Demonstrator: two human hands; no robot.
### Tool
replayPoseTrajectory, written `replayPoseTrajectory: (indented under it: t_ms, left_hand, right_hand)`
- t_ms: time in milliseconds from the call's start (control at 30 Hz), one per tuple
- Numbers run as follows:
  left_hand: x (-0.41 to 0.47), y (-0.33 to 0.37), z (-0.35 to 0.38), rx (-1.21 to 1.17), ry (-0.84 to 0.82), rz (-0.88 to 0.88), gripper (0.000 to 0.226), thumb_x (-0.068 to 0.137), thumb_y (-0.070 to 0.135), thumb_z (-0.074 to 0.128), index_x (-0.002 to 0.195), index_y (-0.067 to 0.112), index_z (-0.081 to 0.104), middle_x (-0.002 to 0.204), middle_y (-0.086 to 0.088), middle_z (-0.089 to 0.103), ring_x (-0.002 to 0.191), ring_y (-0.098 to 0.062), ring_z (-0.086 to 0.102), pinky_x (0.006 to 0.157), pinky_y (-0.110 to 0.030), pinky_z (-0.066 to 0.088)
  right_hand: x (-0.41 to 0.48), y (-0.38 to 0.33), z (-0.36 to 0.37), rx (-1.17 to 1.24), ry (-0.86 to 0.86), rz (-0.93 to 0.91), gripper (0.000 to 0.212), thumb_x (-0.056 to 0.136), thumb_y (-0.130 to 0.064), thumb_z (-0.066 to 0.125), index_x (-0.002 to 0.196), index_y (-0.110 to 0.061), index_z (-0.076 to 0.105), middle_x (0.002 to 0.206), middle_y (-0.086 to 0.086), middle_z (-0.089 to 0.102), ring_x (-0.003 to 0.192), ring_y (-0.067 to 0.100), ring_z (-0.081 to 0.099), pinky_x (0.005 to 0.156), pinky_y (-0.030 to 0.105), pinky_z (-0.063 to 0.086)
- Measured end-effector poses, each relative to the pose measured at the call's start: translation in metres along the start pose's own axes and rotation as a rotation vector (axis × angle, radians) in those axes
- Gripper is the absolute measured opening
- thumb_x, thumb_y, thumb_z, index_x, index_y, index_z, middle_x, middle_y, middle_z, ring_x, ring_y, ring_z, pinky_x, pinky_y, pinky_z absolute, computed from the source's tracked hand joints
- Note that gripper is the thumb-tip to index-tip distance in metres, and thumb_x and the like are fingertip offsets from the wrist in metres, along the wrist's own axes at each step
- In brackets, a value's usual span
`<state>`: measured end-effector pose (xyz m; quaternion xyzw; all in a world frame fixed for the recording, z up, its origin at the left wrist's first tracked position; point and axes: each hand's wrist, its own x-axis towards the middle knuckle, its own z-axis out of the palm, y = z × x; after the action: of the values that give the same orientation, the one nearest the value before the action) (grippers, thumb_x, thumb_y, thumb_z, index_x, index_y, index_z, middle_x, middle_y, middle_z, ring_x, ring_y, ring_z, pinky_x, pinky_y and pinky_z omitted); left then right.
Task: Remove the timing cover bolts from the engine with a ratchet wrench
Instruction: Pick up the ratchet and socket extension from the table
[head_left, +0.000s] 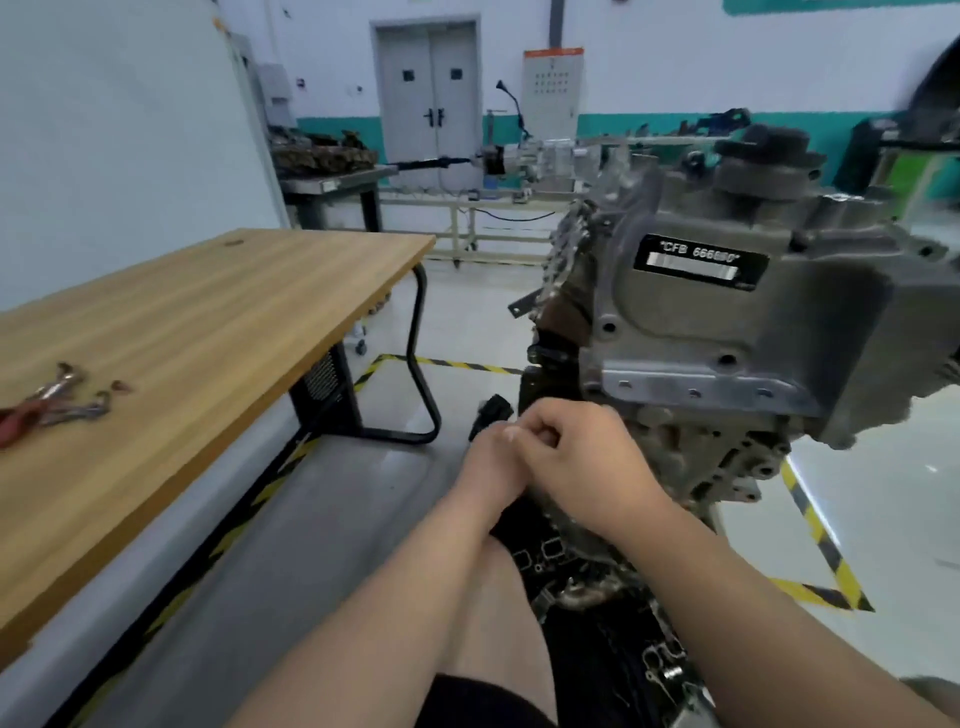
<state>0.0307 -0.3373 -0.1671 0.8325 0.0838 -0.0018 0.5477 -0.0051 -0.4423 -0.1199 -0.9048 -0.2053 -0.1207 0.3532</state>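
Note:
The grey engine (727, 322) stands on the right, and its timing cover (675, 317) faces me with a black label plate. Empty bolt holes (608, 328) show along the cover's edge. Both hands meet in front of the engine's lower left corner. My right hand (582, 452) lies over the left with its fingers curled and pinched together; whatever they hold is hidden. My left hand (493, 462) is mostly covered. A black tool end (491, 415) sticks out past its fingers, and the hand seems closed around it. No ratchet head is visible.
A wooden table (208, 332) stands on the left, with red-handled pliers and wrenches (52, 402) and small loose parts (120, 386) near its left edge. Its black metal leg (421, 364) stands close to my hands. Yellow-black floor tape (821, 530) surrounds the engine. Benches stand at the back.

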Motion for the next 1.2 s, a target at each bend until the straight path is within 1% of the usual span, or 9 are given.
replayPoseTrajectory:
  t_ms: [67,133,267,400,533,667,800,933,1200]
  left_hand:
    - [-0.004,-0.008,-0.04,0.129,0.102,0.025,0.017,0.092,0.019,0.05,0.088,0.011,0.065,0.083,-0.002,0.067,0.086,-0.023,0.063,0.057,-0.016,0.043]
    - [-0.005,-0.016,-0.086,0.159,0.176,0.039,0.022,0.094,0.026,0.05,0.096,0.011,0.066,0.092,-0.003,0.069,0.09,-0.023,0.064,0.07,-0.026,0.048]
    - [-0.012,-0.032,-0.189,0.429,0.44,0.07,0.021,0.092,0.03,0.054,0.107,0.018,0.061,0.101,0.002,0.067,0.097,-0.02,0.062,0.08,-0.028,0.047]
    - [-0.015,-0.06,-0.288,0.746,0.658,0.029,0.032,0.092,0.031,0.051,0.118,0.014,0.057,0.116,-0.007,0.061,0.112,-0.029,0.053,0.088,-0.037,0.045]
    - [-0.022,-0.097,-0.359,0.966,0.723,-0.114,0.038,0.093,0.031,0.049,0.127,0.014,0.05,0.127,-0.009,0.051,0.118,-0.03,0.043,0.091,-0.041,0.042]
    - [-0.027,-0.139,-0.406,0.992,0.916,-0.167,0.043,0.089,0.031,0.054,0.128,0.014,0.052,0.128,-0.012,0.051,0.119,-0.034,0.04,0.097,-0.044,0.035]
    - [-0.018,-0.162,-0.434,0.786,0.883,-0.537,0.059,0.09,0.048,0.045,0.135,0.01,0.042,0.135,-0.017,0.045,0.125,-0.037,0.037,0.101,-0.046,0.033]
    - [-0.008,-0.172,-0.435,0.749,0.878,-0.511,0.056,0.093,0.051,0.039,0.131,0.01,0.046,0.133,-0.014,0.047,0.126,-0.034,0.037,0.099,-0.045,0.033]
    - [-0.001,-0.178,-0.434,0.781,0.904,-0.483,0.048,0.091,0.047,0.046,0.124,0.012,0.048,0.128,-0.01,0.049,0.123,-0.031,0.04,0.097,-0.042,0.032]
  right_hand:
    - [0.014,-0.005,0.028,0.137,-0.038,0.05,0.031,0.093,-0.025,0.058,0.064,-0.013,0.058,0.054,-0.006,0.053,0.054,0.008,0.046,0.056,0.03,0.037]
    - [0.032,-0.025,0.056,0.207,-0.077,0.036,0.034,0.097,-0.022,0.051,0.066,-0.015,0.06,0.059,-0.007,0.058,0.059,0.009,0.051,0.06,0.032,0.039]
    - [0.06,-0.083,0.116,0.253,-0.228,0.023,0.027,0.1,-0.02,0.045,0.118,-0.015,0.064,0.092,0.001,0.068,0.087,0.019,0.061,0.074,0.026,0.042]
    - [0.076,-0.143,0.167,0.187,-0.328,-0.139,0.031,0.097,-0.026,0.05,0.126,-0.017,0.057,0.102,-0.002,0.063,0.085,0.015,0.058,0.076,0.028,0.045]
    - [0.1,-0.185,0.215,-0.025,-0.393,-0.301,0.052,0.097,-0.039,0.05,0.142,-0.014,0.041,0.138,0.006,0.043,0.124,0.025,0.047,0.103,0.038,0.04]
    - [0.139,-0.219,0.262,-0.171,-0.467,-0.401,0.082,0.088,-0.058,0.053,0.151,-0.016,0.022,0.151,0.008,0.03,0.138,0.03,0.03,0.114,0.043,0.029]
    - [0.178,-0.248,0.318,-0.237,-0.581,-0.389,0.099,0.083,-0.069,0.052,0.154,-0.015,0.009,0.159,0.009,0.02,0.145,0.03,0.021,0.117,0.045,0.02]
    - [0.202,-0.269,0.361,-0.233,-0.572,-0.441,0.09,0.084,-0.07,0.045,0.153,-0.016,0.02,0.156,0.009,0.03,0.143,0.029,0.027,0.115,0.045,0.022]
    - [0.22,-0.281,0.384,-0.181,-0.525,-0.612,0.035,0.098,-0.038,0.046,0.128,-0.021,0.054,0.134,0.007,0.045,0.126,0.028,0.037,0.105,0.04,0.032]
